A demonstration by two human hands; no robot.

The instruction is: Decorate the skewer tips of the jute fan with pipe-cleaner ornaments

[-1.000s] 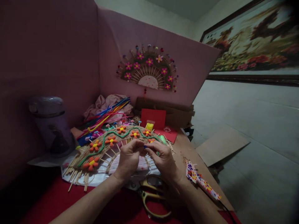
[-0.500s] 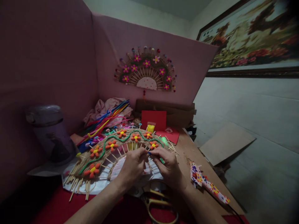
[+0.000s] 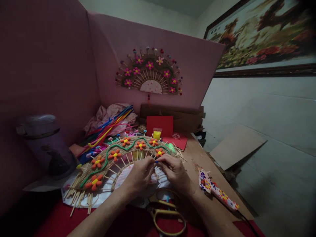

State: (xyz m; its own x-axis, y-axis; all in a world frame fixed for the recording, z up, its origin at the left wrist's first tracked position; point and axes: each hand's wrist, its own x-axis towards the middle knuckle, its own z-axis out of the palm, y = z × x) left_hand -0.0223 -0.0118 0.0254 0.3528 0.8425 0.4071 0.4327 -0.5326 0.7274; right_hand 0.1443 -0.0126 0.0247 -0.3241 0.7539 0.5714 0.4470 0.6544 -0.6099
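Note:
My left hand and my right hand meet over the lower part of a half-round craft fan. Between their fingertips is a small blue lump, pinched from both sides; its material is too small to make out. The fan is made of sticks and twine, with orange flowers and a wavy green cord on it. Several colored beads or balls top the sticks along its outer edge. My hands and wrists hide part of its lower right. Scissors with gold handles lie below my wrists.
A flower-patterned glue gun with a cord lies at the right. A purple bottle stands left. Behind are colorful pipe cleaners, a red card and a yellow packet. A finished-looking fan hangs on the pink panel.
The whole view has shifted slightly, so things appear a little further left. Both hands keep pinching the blue lump, with the right fingers slightly re-posed.

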